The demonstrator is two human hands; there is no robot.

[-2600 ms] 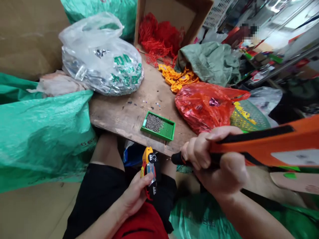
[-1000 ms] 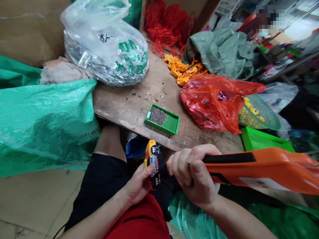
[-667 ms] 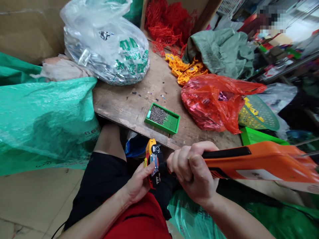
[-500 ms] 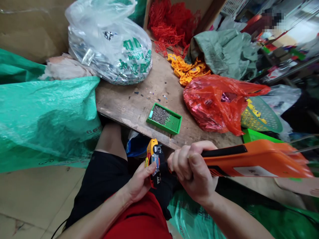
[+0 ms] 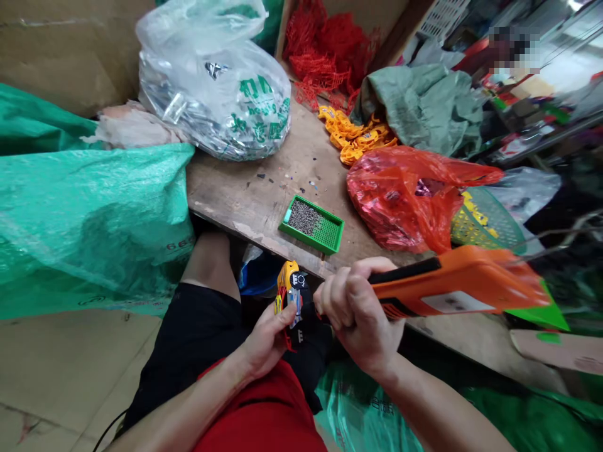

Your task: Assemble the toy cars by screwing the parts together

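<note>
My left hand [image 5: 268,339] is closed around a small toy car [image 5: 288,284] with yellow, black, red and blue parts, its thumb pressed on the near side. My right hand [image 5: 362,311] grips an orange electric screwdriver [image 5: 464,279] with black trim, its body slanting up to the right. The driver's dark nose points at the toy's right side; whether the tip touches it is hard to make out. Just beyond both hands, on the wooden table, sits a green tray [image 5: 335,238] with many small metal screws [image 5: 303,216] heaped at its left end.
Wooden table [image 5: 226,194] edge runs in front of my knees. On it are a clear bag [image 5: 211,94] of silvery parts, orange-yellow car shells [image 5: 351,135], a red bag [image 5: 400,194] and a green basket [image 5: 509,232]. A green sack [image 5: 94,226] stands at left.
The screwdriver's rear end has swung left and slightly up, with my right hand shifting a little left. My left hand still holds the toy car in nearly the same place.
</note>
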